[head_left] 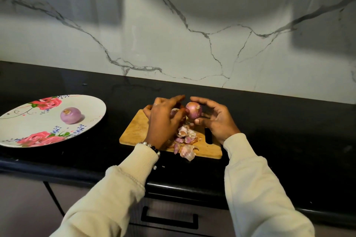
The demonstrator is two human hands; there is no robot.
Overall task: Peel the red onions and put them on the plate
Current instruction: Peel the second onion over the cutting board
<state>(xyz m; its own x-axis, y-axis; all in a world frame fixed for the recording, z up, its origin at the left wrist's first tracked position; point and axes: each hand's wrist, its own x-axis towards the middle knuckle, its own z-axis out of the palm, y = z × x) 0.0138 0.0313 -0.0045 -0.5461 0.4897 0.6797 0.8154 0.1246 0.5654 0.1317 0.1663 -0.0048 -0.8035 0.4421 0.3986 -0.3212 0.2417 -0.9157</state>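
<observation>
The person holds a red onion (193, 110) above the far end of the cutting board (134, 131). The right hand (215, 119) cradles it, fingers (200, 101) curled over its top and thumb under it. The left hand (165, 119) meets the onion's left side, fingertips together as if pinching a strip of skin, though the pinch itself cannot be seen.

The onion looks small, firm and light; its dry outer skin is likely brittle and tears in flakes, while the flesh beneath should be smooth and slippery. A cupped grip round its middle, with peeling started from a loose edge at the top, seems soundest.

Peelings (185, 140) lie nearer the person than the fingers. Well to the left of the fingers, a peeled onion (70, 115) sits on the floral plate (92, 106).
</observation>
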